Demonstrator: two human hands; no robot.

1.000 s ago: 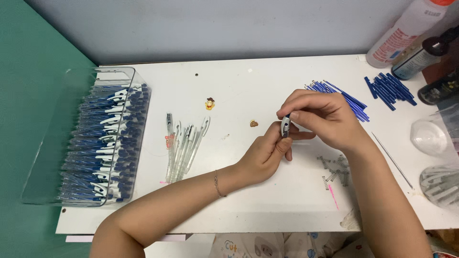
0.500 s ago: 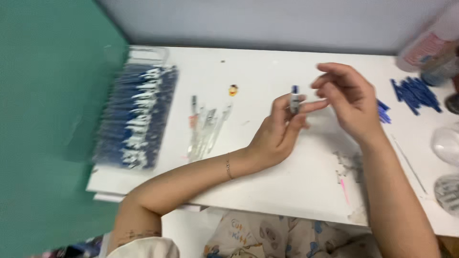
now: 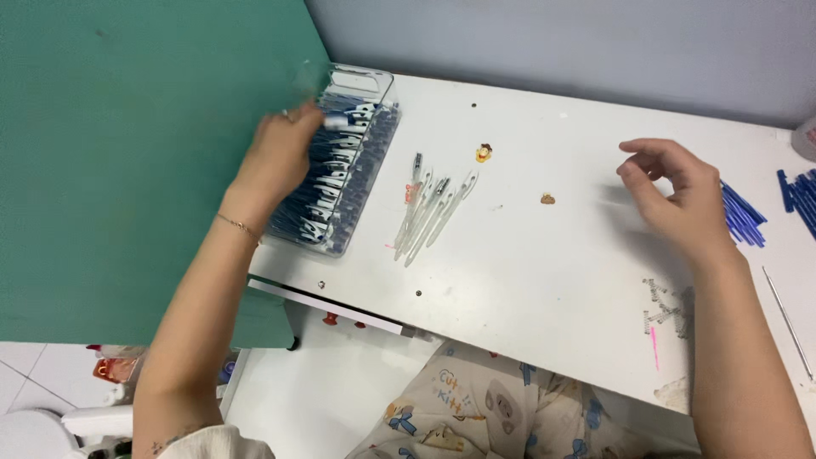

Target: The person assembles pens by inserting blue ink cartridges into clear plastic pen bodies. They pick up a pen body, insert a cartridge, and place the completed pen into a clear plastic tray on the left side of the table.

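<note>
My left hand (image 3: pixel 285 151) reaches over the clear plastic tray (image 3: pixel 374 85) at the table's left edge and holds a blue and white pen (image 3: pixel 337 121) just above the rows of matching pens (image 3: pixel 340 183) stacked inside. My right hand (image 3: pixel 676 195) hovers above the white table (image 3: pixel 544 272) with its fingers loosely spread and nothing in them. Just right of that hand lies a bundle of blue pen refills (image 3: pixel 741 214). Between the hands, several clear pen barrels (image 3: pixel 432 212) lie in a loose fan.
Two small brown and orange charms (image 3: pixel 484 153) (image 3: pixel 548 199) rest on the table. A thin metal rod (image 3: pixel 786 319) and a pink stick (image 3: pixel 654 348) lie near the right front. A green panel (image 3: pixel 127 153) stands at the left.
My left hand carried the assembled pen from the table's middle over to the tray at the left. My right hand let go and stayed at the right. The view swung left.
</note>
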